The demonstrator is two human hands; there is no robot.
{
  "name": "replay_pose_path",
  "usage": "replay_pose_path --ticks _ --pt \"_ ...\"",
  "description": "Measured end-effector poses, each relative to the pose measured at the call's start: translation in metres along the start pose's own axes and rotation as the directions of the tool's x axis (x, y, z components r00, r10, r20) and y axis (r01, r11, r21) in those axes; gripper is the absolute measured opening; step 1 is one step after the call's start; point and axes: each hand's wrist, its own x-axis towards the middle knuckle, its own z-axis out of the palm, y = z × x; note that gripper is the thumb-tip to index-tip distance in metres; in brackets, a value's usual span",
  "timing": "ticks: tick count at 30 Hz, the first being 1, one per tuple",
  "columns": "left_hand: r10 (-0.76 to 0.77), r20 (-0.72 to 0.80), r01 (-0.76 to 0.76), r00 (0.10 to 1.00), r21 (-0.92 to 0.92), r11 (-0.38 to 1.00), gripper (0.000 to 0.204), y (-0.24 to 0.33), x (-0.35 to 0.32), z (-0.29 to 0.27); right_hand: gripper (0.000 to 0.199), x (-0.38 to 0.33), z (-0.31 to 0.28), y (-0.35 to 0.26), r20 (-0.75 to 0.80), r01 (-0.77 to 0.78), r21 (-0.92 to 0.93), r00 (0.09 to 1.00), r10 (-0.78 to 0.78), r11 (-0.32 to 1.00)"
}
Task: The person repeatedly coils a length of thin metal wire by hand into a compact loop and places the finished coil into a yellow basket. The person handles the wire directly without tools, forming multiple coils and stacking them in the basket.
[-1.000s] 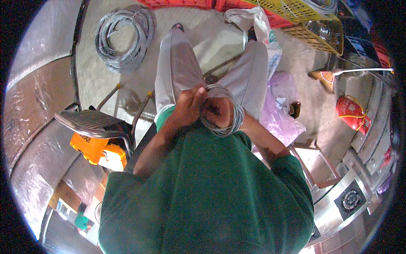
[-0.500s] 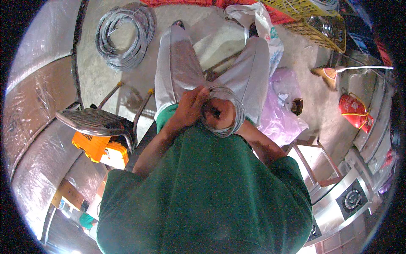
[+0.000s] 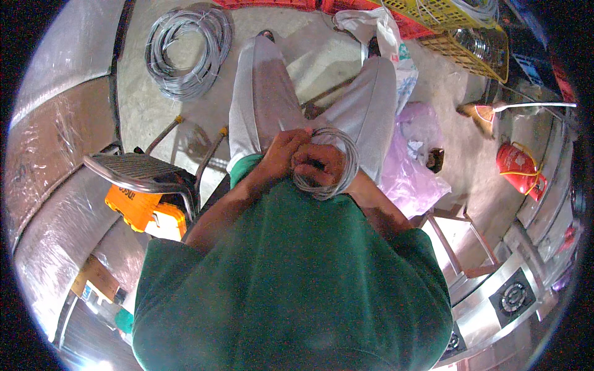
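Over my lap is a small coil of thin grey wire (image 3: 351, 154), its loops standing around my right hand. My left hand (image 3: 281, 154) is closed on the coil's left edge, with the thumb and fingertips pinched near its top. My right hand (image 3: 323, 162) reaches through the ring with its fingers curled inward, and the loops lie across its back and wrist. What the right fingertips hold inside the ring is in shadow. Beyond my left knee, a larger coil of grey wire (image 3: 218, 59) lies on the concrete floor.
At left stands a metal-framed chair (image 3: 133, 172) beside an orange case (image 3: 131, 207). A purple plastic bag (image 3: 411, 179) and a white sack (image 3: 387, 31) lie at right. Farther right are a broom (image 3: 482, 117), a red canister (image 3: 520, 167) and a gas stove (image 3: 510, 297). Yellow crates (image 3: 498, 59) stand at far right.
My right hand has turned inside the coil, its fingers curling toward my left hand. My left hand has shifted slightly and keeps hold of the coil's edge. The view has tilted a little.
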Motion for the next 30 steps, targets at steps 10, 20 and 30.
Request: replay_pose_path --ticks 10,20,30 --pt "-0.097 -0.158 0.083 0.983 -0.093 0.992 0.042 0.007 0.013 0.003 0.027 -0.006 0.003 0.014 -0.075 -0.068 0.181 0.994 0.082 0.981" --pt "-0.426 -0.196 0.311 0.883 -0.435 0.845 0.039 0.021 0.016 -0.004 0.036 -0.007 0.0 0.015 0.033 -0.249 0.239 0.968 0.249 0.938" --pt "-0.633 -0.016 0.316 0.774 -0.856 0.409 0.035 0.051 0.026 -0.031 0.041 -0.01 0.006 0.01 -0.121 -0.242 0.42 0.94 0.318 0.875"
